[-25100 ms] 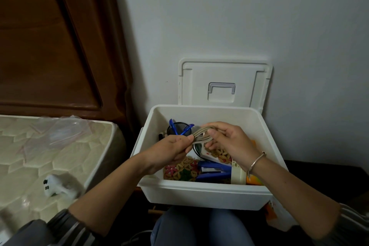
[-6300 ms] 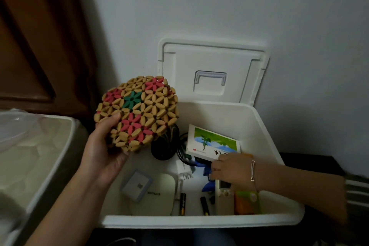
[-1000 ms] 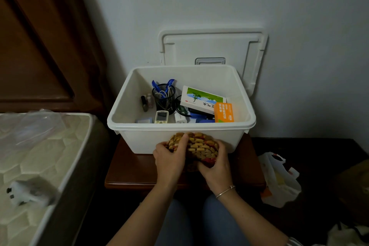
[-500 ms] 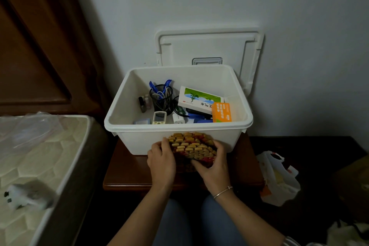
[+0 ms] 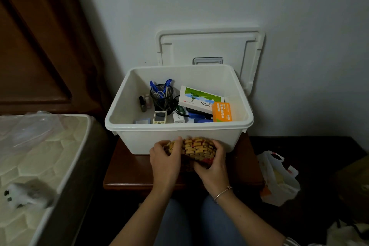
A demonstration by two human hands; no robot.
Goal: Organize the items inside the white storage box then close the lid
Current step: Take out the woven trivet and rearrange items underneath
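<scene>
The white storage box [image 5: 139, 142] stood open on a small wooden worktop [image 5: 127, 170], with its contents gathered toward the back and right. A black mesh pen cup [image 5: 161, 98] stood upright with small bottles [image 5: 144, 103] just beside it on the left. A green-and-white carton [image 5: 199, 99] lay tilted, and an orange packet [image 5: 222, 112] stood against its right end. A small remote-like device [image 5: 159, 117] and a white charger [image 5: 178, 118] sat near the front wall. The woven bead mat [image 5: 196, 149] was outside the box, held low against the front wall and bent into a curve. The left hand [image 5: 164, 161] had its fingers curled over the mat's left edge, and the right hand [image 5: 212, 168] cupped and gripped its right side.

The step looked like folding or rolling the mat compact enough to stow. It would go best with even pressure from both sides so the beads bend along one line. The roll should be kept tight while it is lifted over the rim and laid in the free space at the left, clear of the pen cup. Nothing should stand above the rim, or the lid [image 5: 209, 48], which leaned upright against the wall behind the box, may not seat. A mattress [image 5: 40, 156] lay to the left, and a plastic bag [image 5: 277, 177] sat on the floor at the right
</scene>
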